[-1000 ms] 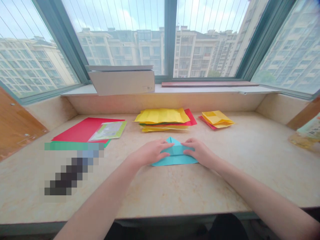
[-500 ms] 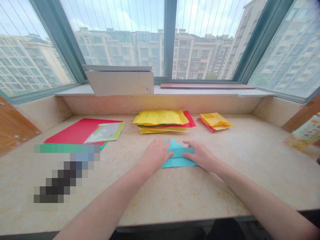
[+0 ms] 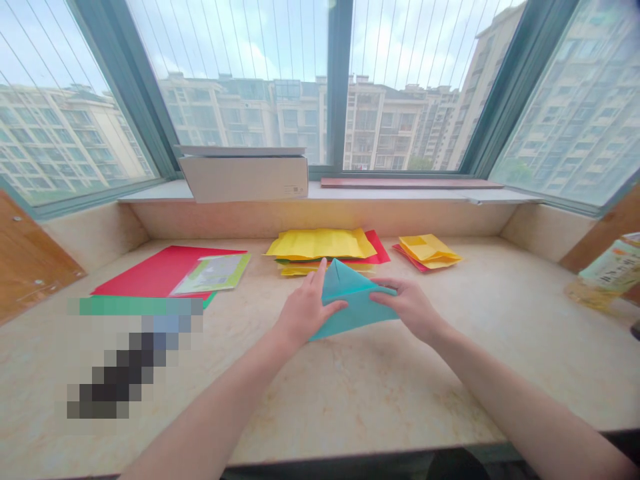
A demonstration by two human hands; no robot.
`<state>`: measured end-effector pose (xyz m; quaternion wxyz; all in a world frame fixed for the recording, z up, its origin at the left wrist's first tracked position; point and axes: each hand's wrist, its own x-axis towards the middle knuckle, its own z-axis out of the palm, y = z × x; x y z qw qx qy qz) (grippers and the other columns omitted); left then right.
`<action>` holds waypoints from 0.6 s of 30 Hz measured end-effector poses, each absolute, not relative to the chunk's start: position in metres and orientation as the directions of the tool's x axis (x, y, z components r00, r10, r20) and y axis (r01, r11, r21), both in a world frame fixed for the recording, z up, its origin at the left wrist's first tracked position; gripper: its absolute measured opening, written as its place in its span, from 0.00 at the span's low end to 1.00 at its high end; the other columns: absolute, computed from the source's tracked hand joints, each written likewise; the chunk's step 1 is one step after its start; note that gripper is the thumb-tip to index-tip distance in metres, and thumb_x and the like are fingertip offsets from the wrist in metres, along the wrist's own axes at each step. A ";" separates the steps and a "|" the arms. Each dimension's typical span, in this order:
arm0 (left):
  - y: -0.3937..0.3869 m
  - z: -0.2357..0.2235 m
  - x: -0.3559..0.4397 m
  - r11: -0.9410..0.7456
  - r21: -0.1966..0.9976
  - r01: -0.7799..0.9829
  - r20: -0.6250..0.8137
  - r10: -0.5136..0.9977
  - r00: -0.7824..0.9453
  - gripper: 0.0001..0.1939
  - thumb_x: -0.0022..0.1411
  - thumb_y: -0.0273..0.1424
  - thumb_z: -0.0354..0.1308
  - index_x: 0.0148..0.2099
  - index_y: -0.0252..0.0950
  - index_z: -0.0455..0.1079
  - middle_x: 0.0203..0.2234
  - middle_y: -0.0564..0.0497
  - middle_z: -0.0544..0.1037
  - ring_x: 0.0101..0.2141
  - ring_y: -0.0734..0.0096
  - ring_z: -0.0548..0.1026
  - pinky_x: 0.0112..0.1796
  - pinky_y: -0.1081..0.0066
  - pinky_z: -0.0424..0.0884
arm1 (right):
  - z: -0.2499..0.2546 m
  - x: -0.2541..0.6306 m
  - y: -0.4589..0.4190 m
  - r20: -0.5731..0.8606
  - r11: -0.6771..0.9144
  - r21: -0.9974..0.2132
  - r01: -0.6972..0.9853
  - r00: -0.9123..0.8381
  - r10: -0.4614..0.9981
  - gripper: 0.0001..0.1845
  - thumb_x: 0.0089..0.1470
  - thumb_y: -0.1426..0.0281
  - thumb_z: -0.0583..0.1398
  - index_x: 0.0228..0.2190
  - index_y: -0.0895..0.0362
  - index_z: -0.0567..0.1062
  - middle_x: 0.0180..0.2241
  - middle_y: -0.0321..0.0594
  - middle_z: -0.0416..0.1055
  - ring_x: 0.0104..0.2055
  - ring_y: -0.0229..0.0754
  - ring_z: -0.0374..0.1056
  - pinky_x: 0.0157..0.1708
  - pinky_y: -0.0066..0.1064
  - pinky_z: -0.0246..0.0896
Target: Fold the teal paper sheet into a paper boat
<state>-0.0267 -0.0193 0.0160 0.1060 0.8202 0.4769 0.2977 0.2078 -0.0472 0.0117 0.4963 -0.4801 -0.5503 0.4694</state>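
Note:
Between my hands is a partly folded sheet of turquoise paper, its pointed top facing away from me and its near edge slanting up to the right. My left hand grips its left side, the thumb lying across the front and the fingers along the back edge. On the right side, my right hand pinches a folded layer between thumb and fingers. Just beyond the paper lies a stack of folded yellow paper with red and green layers in it.
To the right of the stack is a smaller yellow and red folded piece. Red sheets and a clear packet lie at left, near a blurred-out patch. A white box stands on the sill; a bottle is far right.
The turquoise paper has been raised and tilted, showing more of its front. My right hand now pinches its right side, and my left hand has shifted slightly left. The view has tipped up slightly.

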 end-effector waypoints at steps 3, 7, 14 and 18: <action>-0.017 0.020 -0.028 -0.535 0.559 0.634 0.394 0.844 0.365 0.46 0.55 0.46 0.65 0.69 0.36 0.52 0.57 0.37 0.71 0.55 0.47 0.71 0.52 0.56 0.67 | 0.014 0.211 -0.047 0.046 0.045 -0.995 -0.086 -0.013 0.999 0.22 0.42 0.60 0.72 0.41 0.53 0.81 0.37 0.41 0.81 0.35 0.47 0.77 0.37 0.38 0.72; -0.016 0.026 -0.031 -0.450 0.726 0.520 0.241 0.875 0.420 0.44 0.54 0.42 0.67 0.69 0.40 0.54 0.36 0.47 0.82 0.35 0.57 0.79 0.35 0.63 0.73 | 0.017 0.217 -0.044 0.046 0.065 -0.967 -0.245 0.084 0.995 0.19 0.38 0.61 0.74 0.34 0.55 0.82 0.32 0.40 0.81 0.31 0.44 0.75 0.34 0.35 0.70; -0.016 0.032 -0.031 -0.185 0.972 0.145 0.101 0.886 0.452 0.18 0.55 0.41 0.66 0.42 0.33 0.75 0.35 0.46 0.81 0.33 0.64 0.78 0.32 0.70 0.71 | 0.030 0.230 -0.038 0.058 0.157 -0.911 -0.380 0.259 0.964 0.19 0.35 0.61 0.75 0.30 0.55 0.80 0.27 0.36 0.79 0.27 0.40 0.73 0.29 0.31 0.68; -0.015 0.034 -0.030 -0.121 0.993 0.005 0.109 0.915 0.388 0.17 0.55 0.42 0.67 0.39 0.33 0.74 0.31 0.49 0.80 0.30 0.69 0.76 0.33 0.72 0.70 | 0.032 0.237 -0.037 0.083 0.137 -0.913 -0.384 0.156 0.984 0.21 0.39 0.60 0.74 0.37 0.53 0.80 0.32 0.37 0.80 0.31 0.42 0.75 0.32 0.32 0.70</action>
